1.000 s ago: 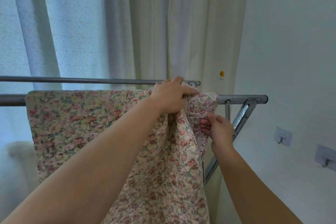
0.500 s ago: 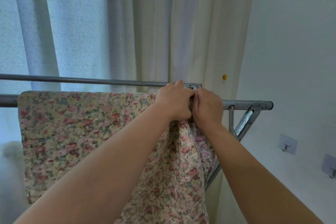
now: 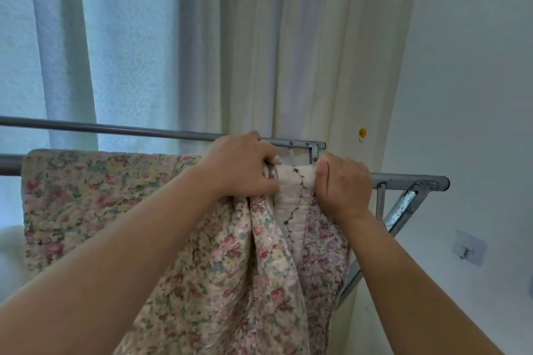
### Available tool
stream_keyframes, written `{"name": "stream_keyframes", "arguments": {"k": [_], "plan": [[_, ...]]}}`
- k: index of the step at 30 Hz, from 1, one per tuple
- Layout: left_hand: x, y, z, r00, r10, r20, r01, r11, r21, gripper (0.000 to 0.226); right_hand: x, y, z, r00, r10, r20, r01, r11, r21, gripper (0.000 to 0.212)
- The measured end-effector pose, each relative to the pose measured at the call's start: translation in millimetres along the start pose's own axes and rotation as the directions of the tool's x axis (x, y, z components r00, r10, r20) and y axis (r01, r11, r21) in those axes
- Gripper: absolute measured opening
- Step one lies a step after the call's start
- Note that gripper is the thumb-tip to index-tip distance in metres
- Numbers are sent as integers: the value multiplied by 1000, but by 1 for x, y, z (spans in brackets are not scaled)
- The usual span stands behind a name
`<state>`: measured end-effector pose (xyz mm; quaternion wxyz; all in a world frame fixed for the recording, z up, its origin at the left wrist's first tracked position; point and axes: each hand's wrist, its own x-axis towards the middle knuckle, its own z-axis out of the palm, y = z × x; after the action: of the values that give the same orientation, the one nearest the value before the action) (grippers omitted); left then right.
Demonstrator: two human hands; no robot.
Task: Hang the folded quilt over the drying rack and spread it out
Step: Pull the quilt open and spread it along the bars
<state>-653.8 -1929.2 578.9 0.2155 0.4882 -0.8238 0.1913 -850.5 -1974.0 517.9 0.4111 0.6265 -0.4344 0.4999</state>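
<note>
— How are the arms held?
— Both are raised to frame centre; the left hand [image 3: 242,170] and right hand [image 3: 343,184] are clenched on the bunched top edge of the quilt [image 3: 115,204].
— And the quilt?
— It is draped over the drying rack [image 3: 409,181], centre-left.

quilt [image 3: 115,196] draped over near bar [image 3: 403,180] of drying rack, hanging down in front. far bar [image 3: 115,128] runs parallel behind it. left grip [image 3: 242,167] and right grip [image 3: 343,184] both hold the quilt at the near bar, left one left of the right one, strip of quilt between them. bare bar end sticks out right of right grip, brace [image 3: 401,207] slants down under it. curtain [image 3: 288,52] behind rack, wall [image 3: 476,66] to the right, wall hook [image 3: 468,246] on it below bar end
</note>
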Motion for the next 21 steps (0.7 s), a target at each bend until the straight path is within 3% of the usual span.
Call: {"name": "stream_keyframes", "arguments": {"k": [9,15,19,21], "plan": [[-24,-27,-12,993,-117,30,119,989,-88,39,-1,-3,-1,1000,20,-6,-20,1000,-17,35],[-21,-21,-6,994,-113,-11,112,991,-67,45,6,-19,-11,986,118,118,-123,992,35,40],[-19,-21,-3,995,-101,12,101,991,-91,53,26,-66,-7,995,-15,103,6,997,82,39],[-19,-22,-3,996,-92,-6,91,991,-94,53,30,-87,-1,987,14,157,-29,995,98,38]]}}
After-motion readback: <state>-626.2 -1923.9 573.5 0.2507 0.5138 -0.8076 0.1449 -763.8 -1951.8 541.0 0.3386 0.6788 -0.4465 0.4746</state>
